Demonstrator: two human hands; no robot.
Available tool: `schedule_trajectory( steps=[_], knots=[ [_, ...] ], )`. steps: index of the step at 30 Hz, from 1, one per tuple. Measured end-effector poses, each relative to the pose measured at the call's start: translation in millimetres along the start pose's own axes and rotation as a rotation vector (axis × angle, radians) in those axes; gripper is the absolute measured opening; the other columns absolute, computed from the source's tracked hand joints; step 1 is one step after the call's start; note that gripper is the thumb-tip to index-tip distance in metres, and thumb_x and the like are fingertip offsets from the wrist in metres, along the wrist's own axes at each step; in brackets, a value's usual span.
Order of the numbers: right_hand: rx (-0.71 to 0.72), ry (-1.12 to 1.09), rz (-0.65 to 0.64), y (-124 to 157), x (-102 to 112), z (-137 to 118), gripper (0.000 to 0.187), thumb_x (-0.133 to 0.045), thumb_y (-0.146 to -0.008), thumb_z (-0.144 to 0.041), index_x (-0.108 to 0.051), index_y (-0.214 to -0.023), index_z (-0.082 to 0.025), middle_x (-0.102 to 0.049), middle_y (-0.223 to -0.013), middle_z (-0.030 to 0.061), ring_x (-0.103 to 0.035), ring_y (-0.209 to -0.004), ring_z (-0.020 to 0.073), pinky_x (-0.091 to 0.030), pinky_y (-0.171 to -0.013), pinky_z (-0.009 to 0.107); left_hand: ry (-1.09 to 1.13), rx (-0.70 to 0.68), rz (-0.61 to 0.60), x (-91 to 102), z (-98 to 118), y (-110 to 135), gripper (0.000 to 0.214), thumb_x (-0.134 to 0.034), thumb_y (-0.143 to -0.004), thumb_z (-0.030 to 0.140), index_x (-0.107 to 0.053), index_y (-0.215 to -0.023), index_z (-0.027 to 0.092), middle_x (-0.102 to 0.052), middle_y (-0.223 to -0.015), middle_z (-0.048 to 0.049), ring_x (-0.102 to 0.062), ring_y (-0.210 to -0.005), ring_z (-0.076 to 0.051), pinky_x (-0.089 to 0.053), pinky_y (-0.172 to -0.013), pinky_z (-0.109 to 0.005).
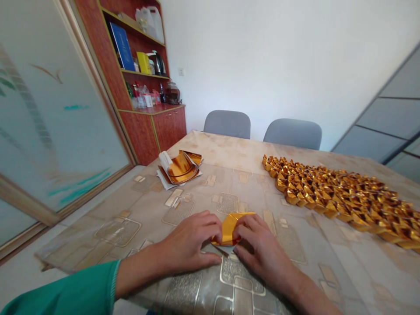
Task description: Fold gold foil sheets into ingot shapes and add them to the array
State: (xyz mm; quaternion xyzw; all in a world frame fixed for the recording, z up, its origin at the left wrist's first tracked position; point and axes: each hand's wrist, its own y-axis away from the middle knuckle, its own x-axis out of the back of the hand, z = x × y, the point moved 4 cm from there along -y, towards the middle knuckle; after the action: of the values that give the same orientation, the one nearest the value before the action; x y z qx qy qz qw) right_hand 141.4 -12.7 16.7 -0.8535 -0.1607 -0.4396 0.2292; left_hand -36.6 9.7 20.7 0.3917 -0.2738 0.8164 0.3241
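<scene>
A piece of gold foil paper [229, 228], partly folded, lies on the table near the front edge. My left hand [192, 240] and my right hand [259, 253] press on it from either side, and their fingers hide part of it. Its dark underside shows at the lower edge. To the far right lies a large mass of folded gold foil ingots [337, 197], packed in rows. Near the table's far left sits a stack of gold foil sheets [180, 168] on white paper [167, 179], with some sheets curling upward. Both are well away from my hands.
A patterned beige cover lies on the table [210, 148]. Behind it stand two grey chairs [227, 124] [292, 133]. A red-brown cabinet [154, 131] holds a kettle, bottles and a jar at the back left. A frosted glass door [59, 122] stands to the left.
</scene>
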Motion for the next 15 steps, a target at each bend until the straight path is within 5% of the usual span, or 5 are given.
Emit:
schedule_trajectory(
  steps=[6,15],
  knots=[
    [-0.028,0.007,0.023,-4.1,-5.9,-1.4,0.012,-0.062,-0.090,-0.015,-0.063,-0.080,-0.022,-0.061,-0.091,0.0025,-0.052,-0.091,0.0217,-0.042,-0.083,0.037,-0.039,0.060,0.054,0.5,-5.6,16.9,0.003,-0.065,-0.085,0.020,-0.067,-0.088,0.020,-0.061,-0.105,-0.0032,-0.056,-0.099,-0.019,-0.044,-0.089,-0.033],
    [-0.108,0.123,0.073,-11.8,-16.6,9.3,0.018,-0.061,-0.091,-0.018,-0.059,-0.073,-0.021,-0.060,-0.084,0.0036,-0.052,-0.086,0.0231,-0.042,-0.075,0.036,-0.076,0.043,0.157,-1.2,-10.0,21.4,0.013,-0.055,-0.092,0.018,-0.067,-0.086,0.019,-0.065,-0.097,-0.0035,-0.058,-0.092,-0.018,-0.044,-0.084,-0.032]
  ],
)
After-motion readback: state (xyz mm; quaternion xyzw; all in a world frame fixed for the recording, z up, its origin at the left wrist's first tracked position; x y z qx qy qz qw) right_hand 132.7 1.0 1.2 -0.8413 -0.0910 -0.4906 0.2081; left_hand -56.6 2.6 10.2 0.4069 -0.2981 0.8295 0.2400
